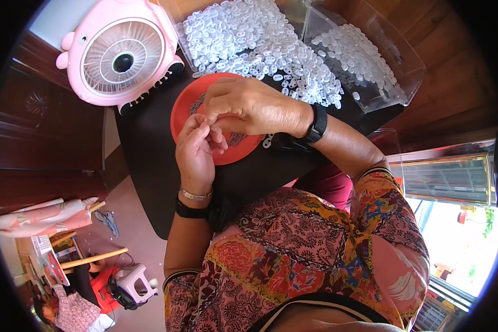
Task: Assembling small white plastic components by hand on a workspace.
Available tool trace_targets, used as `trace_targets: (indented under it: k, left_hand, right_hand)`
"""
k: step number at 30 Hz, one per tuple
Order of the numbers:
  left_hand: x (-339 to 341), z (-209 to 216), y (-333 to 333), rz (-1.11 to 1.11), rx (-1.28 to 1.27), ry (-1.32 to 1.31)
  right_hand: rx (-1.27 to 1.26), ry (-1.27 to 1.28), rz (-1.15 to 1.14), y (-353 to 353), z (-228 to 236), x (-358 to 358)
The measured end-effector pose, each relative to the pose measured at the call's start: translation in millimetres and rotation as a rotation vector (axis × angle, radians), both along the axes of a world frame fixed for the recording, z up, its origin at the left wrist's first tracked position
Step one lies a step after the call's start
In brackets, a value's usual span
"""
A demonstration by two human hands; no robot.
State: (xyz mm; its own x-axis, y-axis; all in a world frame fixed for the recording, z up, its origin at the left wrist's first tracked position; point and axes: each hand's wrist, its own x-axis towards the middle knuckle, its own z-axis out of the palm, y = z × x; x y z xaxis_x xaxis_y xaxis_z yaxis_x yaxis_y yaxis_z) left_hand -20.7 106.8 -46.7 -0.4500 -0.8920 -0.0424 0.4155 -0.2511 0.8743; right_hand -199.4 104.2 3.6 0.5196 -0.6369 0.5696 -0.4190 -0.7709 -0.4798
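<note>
My left hand (196, 155) and my right hand (240, 105) meet over a round orange-red plate (182, 119). Thumb and fingertips of both are pinched together, and whatever lies between them is too small or hidden to make out. Small grey metal-looking pieces (237, 138) lie on the plate, partly covered by my hands. Just beyond it spreads a large heap of small white oval plastic pieces (232, 33) with holes in them. A few similar white pieces (268, 141) sit by the plate's right edge, below my right wrist.
A clear plastic bin (409, 91) at the back right lies tilted, with more white pieces inside. The pink fan (124, 61) stands at the back left of the black table (149, 166). Blue-handled scissors (108, 221) and a pale stool (137, 285) are off to the left.
</note>
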Motion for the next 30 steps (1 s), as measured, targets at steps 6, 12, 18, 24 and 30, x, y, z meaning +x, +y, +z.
trace_targets:
  k: [6,12,18,24,30]
  left_hand:
    - [0.9,3.3,-0.2,0.022,-0.074,-0.091]
    - [6.9,7.7,-6.8,-0.092,-0.025,-0.196]
    - [6.3,7.2,-7.6,0.023,-0.113,-0.321]
    - [-1.0,6.8,-3.1,0.097,-0.163,-0.321]
    - [0.2,6.4,-2.7,0.083,-0.168,-0.321]
  right_hand:
    - [0.231,-0.159,-0.063,0.7,-11.4,0.9]
    - [0.167,-0.135,0.044,-3.4,-20.7,-6.2]
    - [0.109,0.264,-0.017,0.5,-16.3,-14.2]
    - [0.165,0.48,-0.028,1.8,-43.1,-8.1]
    - [0.214,0.309,-0.055,-6.3,-42.7,-15.5]
